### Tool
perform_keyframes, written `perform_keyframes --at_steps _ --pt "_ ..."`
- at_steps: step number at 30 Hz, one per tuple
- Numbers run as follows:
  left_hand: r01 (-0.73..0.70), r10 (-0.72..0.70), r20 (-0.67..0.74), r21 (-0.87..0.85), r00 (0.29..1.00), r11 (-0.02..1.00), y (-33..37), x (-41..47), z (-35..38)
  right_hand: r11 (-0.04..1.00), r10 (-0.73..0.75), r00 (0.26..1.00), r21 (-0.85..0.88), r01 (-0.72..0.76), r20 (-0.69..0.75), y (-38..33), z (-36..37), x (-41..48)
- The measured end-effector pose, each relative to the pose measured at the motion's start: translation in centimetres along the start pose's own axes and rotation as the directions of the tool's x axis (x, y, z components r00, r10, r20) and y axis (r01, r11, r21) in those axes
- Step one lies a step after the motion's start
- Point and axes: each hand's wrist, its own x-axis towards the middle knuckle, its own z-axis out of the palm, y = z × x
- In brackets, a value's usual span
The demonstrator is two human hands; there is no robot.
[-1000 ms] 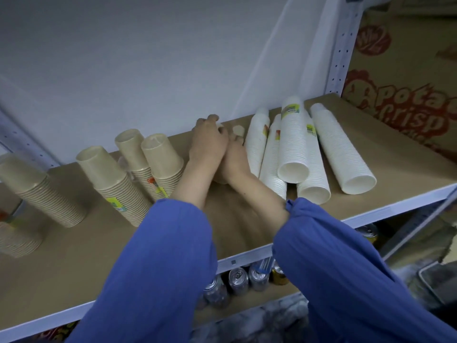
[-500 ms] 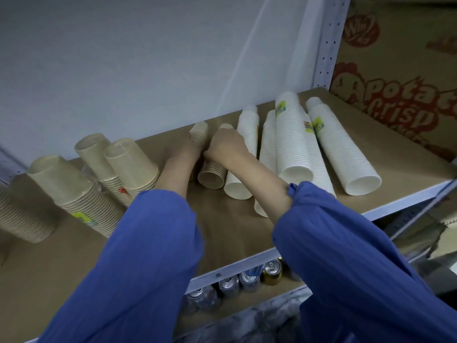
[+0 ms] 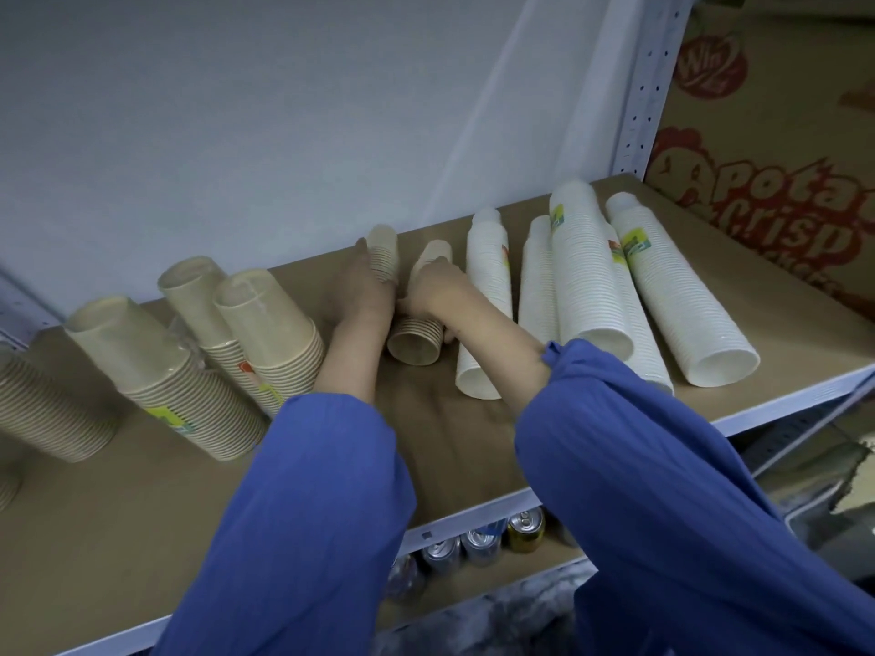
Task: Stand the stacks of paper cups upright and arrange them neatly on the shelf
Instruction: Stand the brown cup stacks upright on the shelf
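Two small tan cup stacks lie side by side mid-shelf. My left hand [image 3: 362, 288] grips the left stack [image 3: 384, 258] near the back wall. My right hand [image 3: 438, 288] is closed over the right stack [image 3: 416, 340], whose open mouth faces me. Several tall white cup stacks [image 3: 592, 286] lie on their sides to the right, mouths toward the shelf's front edge. Upright, mouth-down tan cup stacks [image 3: 265, 333] stand to the left, another [image 3: 156, 371] closer to me. All rest on the brown shelf board [image 3: 450, 442].
A white perforated shelf post [image 3: 639, 82] rises at the right rear, with a printed cardboard box [image 3: 767, 149] beyond it. Drink cans [image 3: 525, 530] sit on the lower shelf. The white wall closes the back.
Both hands have stayed on the two small tan stacks, shifting slightly; the view has drifted a little, bringing more of the left tan stacks into sight.
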Motion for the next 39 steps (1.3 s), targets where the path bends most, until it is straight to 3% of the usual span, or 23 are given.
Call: perform_keyframes --at_steps 4,10,14,19,32,39 --pt "-0.087 0.073 -0.108 -0.128 0.991 0.988 0.3 -0.8 0.1 0.980 0.021 0.998 0.198 -0.011 -0.052 1.0 0.3 0.0" --pt "-0.235 0.129 -0.275 -0.396 0.953 0.888 0.1 -2.5 1.4 0.904 -0.009 0.962 0.409 0.125 -0.274 2.6 0.7 -0.9" --pt "-0.292 0.152 -0.343 -0.406 0.927 0.866 -0.3 -3.6 2.1 0.829 -0.031 0.879 0.478 0.289 -0.476 3.2 1.6 -1.5" --pt "-0.327 0.170 -0.380 -0.399 0.909 0.857 -0.7 -4.2 3.0 0.787 -0.069 0.770 0.440 0.433 -0.634 2.4 1.5 -2.0" --pt "-0.379 0.204 -0.409 -0.411 0.889 0.829 -1.7 -4.6 3.6 0.726 -0.007 0.782 0.535 0.432 -0.623 1.3 3.4 -1.3" --pt "-0.314 0.184 -0.322 -0.419 0.929 0.852 -2.2 -4.9 3.6 0.740 -0.063 0.770 0.488 0.463 -0.635 2.5 1.8 -1.7"
